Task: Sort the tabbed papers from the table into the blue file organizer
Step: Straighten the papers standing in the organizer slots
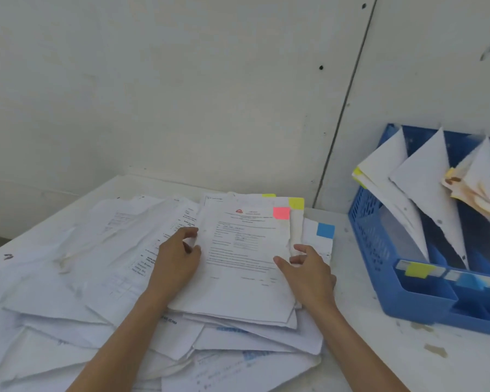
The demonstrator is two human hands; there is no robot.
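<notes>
A printed sheet with a pink tab point(281, 213) lies on top of a messy paper pile point(102, 278) on the white table. Under it show a sheet with a yellow tab point(296, 203) and one with a blue tab point(325, 230). My left hand point(178, 261) holds the pink-tabbed sheet's left edge with curled fingers. My right hand point(308, 274) pinches its right edge between thumb and fingers. The blue file organizer point(379, 250) stands at the right, its slots holding leaning papers point(424, 188) and marked by yellow and blue labels at the front.
A white wall rises directly behind the table, with a dark seam behind the organizer. Bare tabletop point(393, 349) with a few stains lies in front of the organizer. The table's left edge point(48, 213) runs diagonally at far left.
</notes>
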